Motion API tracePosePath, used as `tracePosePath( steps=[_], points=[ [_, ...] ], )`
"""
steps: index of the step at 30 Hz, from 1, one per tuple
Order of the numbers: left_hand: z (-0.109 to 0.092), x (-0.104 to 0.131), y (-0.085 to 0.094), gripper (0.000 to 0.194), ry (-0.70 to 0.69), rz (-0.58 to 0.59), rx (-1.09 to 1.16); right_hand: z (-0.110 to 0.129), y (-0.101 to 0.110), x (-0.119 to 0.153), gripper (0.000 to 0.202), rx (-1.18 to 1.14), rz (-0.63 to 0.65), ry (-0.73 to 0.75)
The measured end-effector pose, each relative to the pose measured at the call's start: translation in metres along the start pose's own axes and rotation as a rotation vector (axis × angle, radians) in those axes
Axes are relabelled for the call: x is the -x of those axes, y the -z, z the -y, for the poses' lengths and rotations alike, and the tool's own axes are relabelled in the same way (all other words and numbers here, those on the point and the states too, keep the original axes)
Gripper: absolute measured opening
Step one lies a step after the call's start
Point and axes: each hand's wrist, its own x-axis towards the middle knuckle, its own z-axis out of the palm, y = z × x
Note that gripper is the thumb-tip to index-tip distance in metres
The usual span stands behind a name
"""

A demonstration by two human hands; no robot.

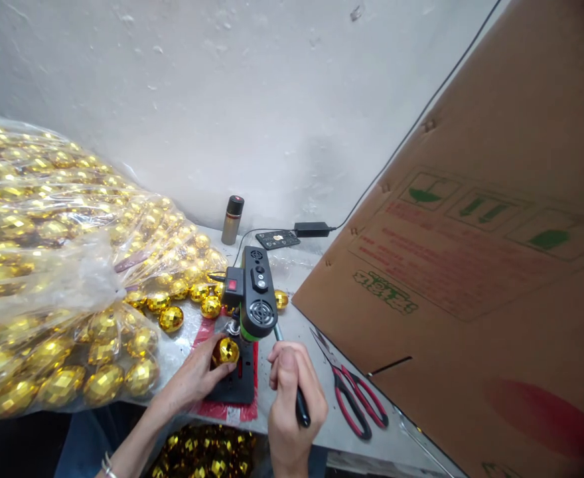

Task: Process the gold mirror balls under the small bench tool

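A small black bench drill press [258,292] with a red switch stands on the table, its dark base plate [239,392] on a red sheet. My left hand [200,372] holds a shiny gold faceted ball [229,350] between thumb and fingers, just below the machine's head. The ball's far side is hidden by the fingers and the head. My right hand [294,398] is wrapped round the black-tipped lever [302,406] at the machine's right side. Several loose gold balls [171,318] lie to the left of the press.
Large clear bags [48,265] full of gold balls fill the left. A tall cardboard box [471,265] leans on the right, with red-handled scissors [354,395] beside it. A spray-type bottle [233,220], phone [277,238] and power adapter [312,230] lie near the wall. More gold balls [207,451] sit below the table edge.
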Motion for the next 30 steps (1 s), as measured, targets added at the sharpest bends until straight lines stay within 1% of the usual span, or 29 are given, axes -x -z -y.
tracePosePath(
  steps=[4,9,13,18,21,27,30],
  points=[
    [0.002,-0.003,-0.011,0.056,-0.058,-0.014,-0.14,0.001,0.001,-0.001,0.033,0.004,0.01,0.011],
    [-0.002,-0.004,-0.022,0.054,-0.133,-0.021,-0.232,-0.001,0.002,-0.001,0.031,0.007,0.025,0.03],
    [0.001,0.0,-0.03,0.05,-0.138,-0.03,-0.242,-0.004,0.004,0.002,0.03,0.019,0.032,0.044],
    [0.008,0.004,-0.035,0.052,-0.138,-0.055,-0.283,-0.01,0.005,0.008,0.029,0.024,0.039,0.079],
    [0.008,0.004,-0.035,0.051,-0.144,-0.042,-0.282,-0.017,0.005,0.015,0.031,0.041,0.031,0.098],
    [0.004,0.005,-0.034,0.046,-0.122,-0.035,-0.266,-0.046,0.002,0.04,0.03,0.077,0.0,0.139],
    [0.002,0.005,-0.034,0.045,-0.108,-0.044,-0.261,-0.055,0.0,0.047,0.03,0.058,-0.024,0.133]
  ],
)
